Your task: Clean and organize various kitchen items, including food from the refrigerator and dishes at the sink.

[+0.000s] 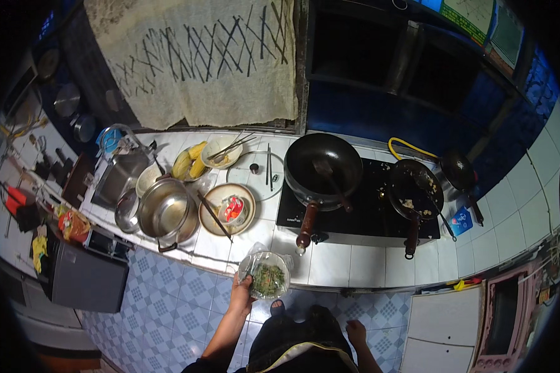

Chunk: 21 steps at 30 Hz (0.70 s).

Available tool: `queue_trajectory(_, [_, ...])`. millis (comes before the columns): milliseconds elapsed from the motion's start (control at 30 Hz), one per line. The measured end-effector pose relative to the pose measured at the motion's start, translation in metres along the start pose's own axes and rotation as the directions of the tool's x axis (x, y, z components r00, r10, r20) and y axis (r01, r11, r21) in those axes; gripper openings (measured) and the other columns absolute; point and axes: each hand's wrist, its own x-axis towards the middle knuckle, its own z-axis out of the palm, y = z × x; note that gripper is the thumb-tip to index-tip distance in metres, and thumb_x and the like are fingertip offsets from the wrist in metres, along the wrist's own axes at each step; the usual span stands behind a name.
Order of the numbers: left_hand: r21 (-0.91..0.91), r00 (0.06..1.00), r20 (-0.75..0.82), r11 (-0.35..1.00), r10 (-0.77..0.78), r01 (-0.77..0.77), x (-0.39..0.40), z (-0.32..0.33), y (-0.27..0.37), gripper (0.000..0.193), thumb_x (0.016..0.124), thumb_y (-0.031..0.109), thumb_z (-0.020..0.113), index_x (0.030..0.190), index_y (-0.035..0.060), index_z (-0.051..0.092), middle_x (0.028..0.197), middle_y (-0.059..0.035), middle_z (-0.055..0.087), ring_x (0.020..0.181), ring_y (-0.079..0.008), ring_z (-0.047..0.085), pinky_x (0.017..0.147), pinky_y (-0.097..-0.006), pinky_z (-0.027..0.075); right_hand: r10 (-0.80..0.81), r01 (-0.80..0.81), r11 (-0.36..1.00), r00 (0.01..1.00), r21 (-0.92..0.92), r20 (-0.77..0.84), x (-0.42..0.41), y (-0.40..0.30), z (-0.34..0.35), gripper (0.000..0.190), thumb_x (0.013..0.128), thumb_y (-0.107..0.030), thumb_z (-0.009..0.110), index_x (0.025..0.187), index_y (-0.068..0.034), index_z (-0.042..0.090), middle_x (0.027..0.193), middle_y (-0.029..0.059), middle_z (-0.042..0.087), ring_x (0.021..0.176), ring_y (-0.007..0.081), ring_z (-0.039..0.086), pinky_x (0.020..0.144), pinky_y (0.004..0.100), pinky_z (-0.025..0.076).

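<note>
My left hand (243,293) grips the near left side of a bowl (287,275) covered with clear plastic film. Chopped green food with small reddish bits (268,279) shows through the film. The bowl is at the counter's front edge in the view, held over the floor side. My right hand (356,332) hangs low beside my right leg, away from the counter. Its fingers look curled, but their inner side is hidden. Beyond the bowl, a brown-rimmed plate (206,219) carries a small bowl with a red packet (233,208) and a pair of chopsticks (214,217).
A black gas stove (378,186) bears a deep wok (324,154) and a frying pan (396,186) with food scraps; their handles point towards me. To the left stand a steel pot (168,210), corn cobs (197,163), a glass lid (240,175) and a sink (116,182).
</note>
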Motion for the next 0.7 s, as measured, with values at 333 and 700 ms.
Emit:
queue_trajectory(333, [-0.088,1.0,-0.017,0.996,-0.019,0.017,0.031,0.002,0.06,0.042,0.085,0.008,0.043,0.126,0.0141,0.035,0.116,-0.0105,0.049,0.1,-0.0301,0.053,0.074,-0.0519,0.048,-0.634,0.601,0.737,0.773,0.309,0.007,0.037,-0.321,0.075,0.028,0.074,-0.009,0.06,0.101,-0.004,0.054,0.086,0.011,0.057,0.079,0.0234,0.057,0.07,0.0325,0.046])
queue_trajectory(700, [0.041,0.987,0.142,0.995,0.08,-0.087,0.112,-0.014,0.154,0.037,0.086,0.001,0.042,0.122,0.0072,0.037,0.113,-0.0084,0.05,0.103,-0.018,0.047,0.088,-0.0293,0.037,-0.702,0.705,0.697,0.63,-0.135,-0.332,0.088,-0.474,0.158,0.049,0.07,-0.015,0.063,0.112,0.001,0.044,0.119,0.0208,0.04,0.109,0.0374,0.037,0.094,0.0449,0.029])
